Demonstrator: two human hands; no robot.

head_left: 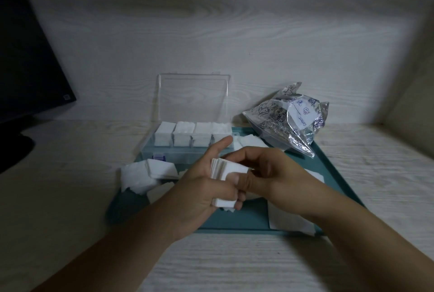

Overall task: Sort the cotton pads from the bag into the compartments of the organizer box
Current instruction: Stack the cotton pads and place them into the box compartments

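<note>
Where pale woodgrain desk (70,197) meets wall (211,33), both hands' fingers curled round pads (229,170)

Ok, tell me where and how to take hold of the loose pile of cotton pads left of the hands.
Pinch the loose pile of cotton pads across its upper layers, coming from above with the left hand. The pads lie flat and overlapping on the tray, likely too soft to lift by an edge.
</note>
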